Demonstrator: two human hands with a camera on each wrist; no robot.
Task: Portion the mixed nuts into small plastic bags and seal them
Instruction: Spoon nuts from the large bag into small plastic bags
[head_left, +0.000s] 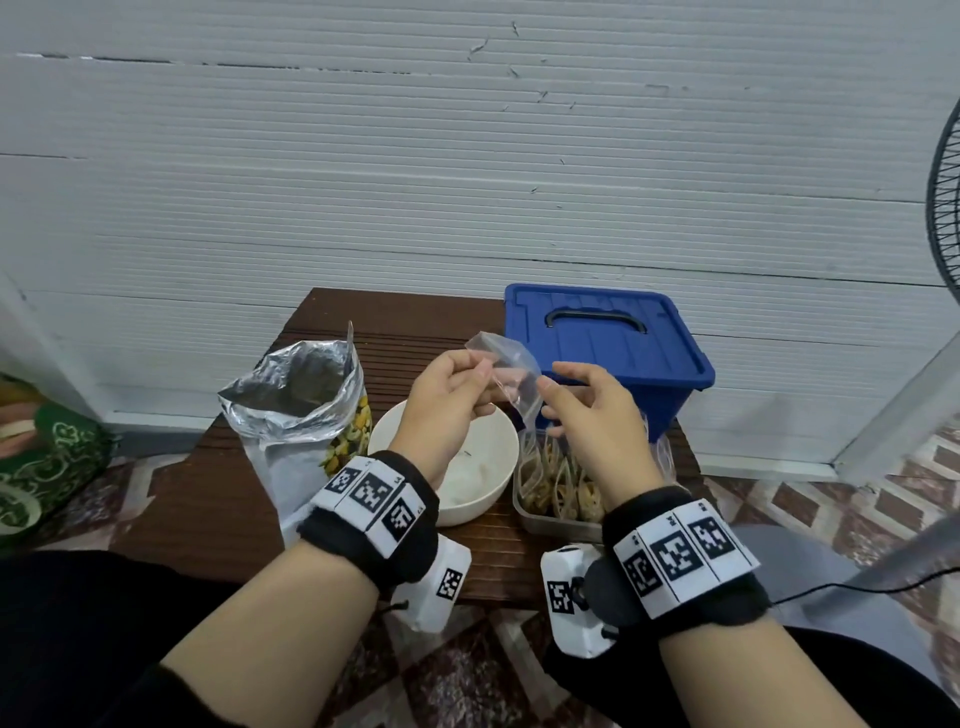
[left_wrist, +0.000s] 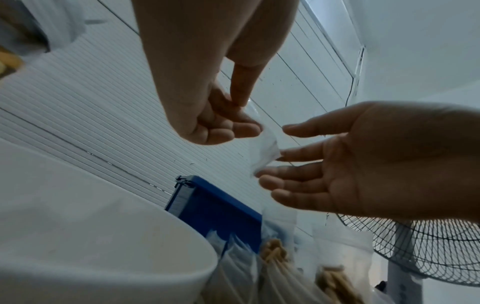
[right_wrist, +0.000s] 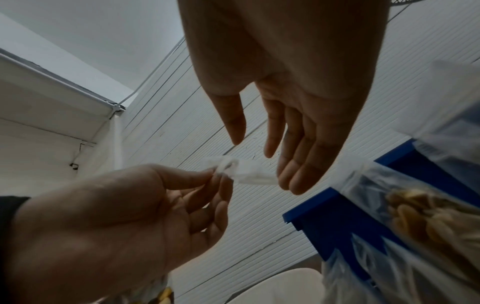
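Observation:
A small clear plastic bag (head_left: 511, 371) hangs empty above the white bowl (head_left: 493, 499). My left hand (head_left: 480, 371) pinches its top corner between thumb and fingers, as the left wrist view (left_wrist: 241, 115) also shows. My right hand (head_left: 550, 387) is just to its right with straight, spread fingers; in the right wrist view the right hand (right_wrist: 254, 148) only touches the bag (right_wrist: 249, 172) with its fingertips (right_wrist: 293, 185). An open foil bag of mixed nuts (head_left: 301, 400) stands left of the bowl. What the bowl contains is hidden behind my left wrist.
A clear tub (head_left: 556, 525) holding several filled nut bags sits right of the bowl. Behind it stands a blue lidded box (head_left: 602, 343). All rest on a small dark wooden table (head_left: 218, 509) against a white wall. A fan (head_left: 945, 208) stands at the far right.

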